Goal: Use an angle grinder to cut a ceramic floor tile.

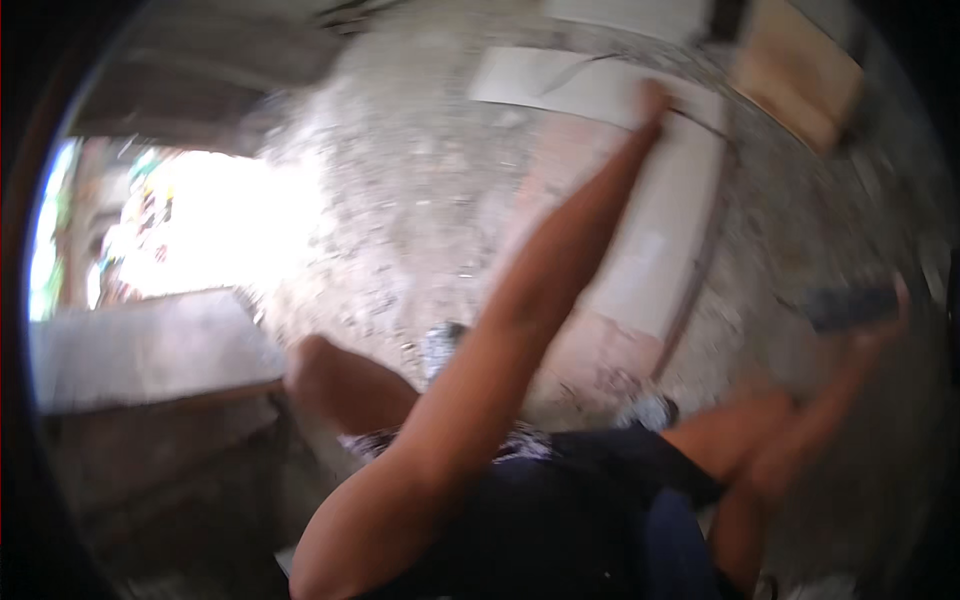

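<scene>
My left arm stretches far forward, and my left hand [654, 102] is at the far end of a white panel [662, 225]. That hand is smeared by motion, so its fingers do not show clearly. Close beside it is a thin dark strip [698, 121], and I cannot tell whether the hand touches it. Off to the right, my right hand [886, 325] grips a dark, blocky rectangular object [850, 306], held out past my right knee. Blur hides what kind of object it is. The white panel lies over a pinkish board [608, 358] on the ground.
Rough grey ground [400, 190] surrounds the boards. A tan board [798, 75] is at the far right, with another pale sheet [630, 14] at the back. To the left stands a grey slab-topped ledge [150, 345] near my left knee, and bright light enters beyond it.
</scene>
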The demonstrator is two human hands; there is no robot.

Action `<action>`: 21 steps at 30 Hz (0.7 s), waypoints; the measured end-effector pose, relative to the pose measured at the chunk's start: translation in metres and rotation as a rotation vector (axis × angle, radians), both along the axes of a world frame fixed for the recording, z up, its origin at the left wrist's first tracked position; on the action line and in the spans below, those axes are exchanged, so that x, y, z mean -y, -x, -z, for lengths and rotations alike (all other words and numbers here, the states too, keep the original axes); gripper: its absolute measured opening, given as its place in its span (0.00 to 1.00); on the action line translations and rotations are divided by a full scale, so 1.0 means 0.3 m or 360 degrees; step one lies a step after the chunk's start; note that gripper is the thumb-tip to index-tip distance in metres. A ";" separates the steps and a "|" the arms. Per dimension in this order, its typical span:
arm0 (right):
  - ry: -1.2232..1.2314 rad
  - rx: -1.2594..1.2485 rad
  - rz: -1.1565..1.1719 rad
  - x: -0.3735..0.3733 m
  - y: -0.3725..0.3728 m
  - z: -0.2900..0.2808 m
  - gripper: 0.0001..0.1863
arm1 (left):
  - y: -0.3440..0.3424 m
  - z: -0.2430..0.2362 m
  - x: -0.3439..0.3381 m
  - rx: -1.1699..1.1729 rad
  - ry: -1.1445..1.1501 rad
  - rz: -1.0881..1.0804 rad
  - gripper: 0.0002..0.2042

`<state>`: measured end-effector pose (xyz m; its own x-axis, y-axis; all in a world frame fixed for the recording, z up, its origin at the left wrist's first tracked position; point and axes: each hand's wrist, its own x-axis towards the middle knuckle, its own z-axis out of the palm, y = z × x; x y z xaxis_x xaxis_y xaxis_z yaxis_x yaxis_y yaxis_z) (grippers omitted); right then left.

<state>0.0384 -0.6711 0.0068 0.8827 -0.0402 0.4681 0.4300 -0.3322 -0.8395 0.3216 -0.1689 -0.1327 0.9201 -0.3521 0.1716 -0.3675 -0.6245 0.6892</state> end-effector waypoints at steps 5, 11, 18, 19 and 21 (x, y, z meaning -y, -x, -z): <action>-0.1375 -0.0833 0.1306 0.074 0.066 -0.023 0.28 | 0.176 -0.250 0.505 -0.0083 0.0061 0.0505 0.23; -0.1402 -0.0494 0.1307 -0.223 -0.052 -0.117 0.21 | 0.995 0.099 -0.015 -0.1311 0.1140 -0.1181 0.13; -0.1194 -0.0526 0.1254 -0.316 -0.096 -0.142 0.20 | 1.566 0.202 0.058 -0.2240 0.1980 -0.1583 0.20; -0.1203 -0.0574 0.1184 -0.340 -0.117 -0.140 0.19 | 1.552 0.209 0.085 -0.2188 0.1940 -0.1720 0.23; -0.1155 -0.0627 0.1157 -0.321 -0.114 -0.116 0.19 | 1.478 0.129 0.221 -0.2281 0.1844 -0.1897 0.15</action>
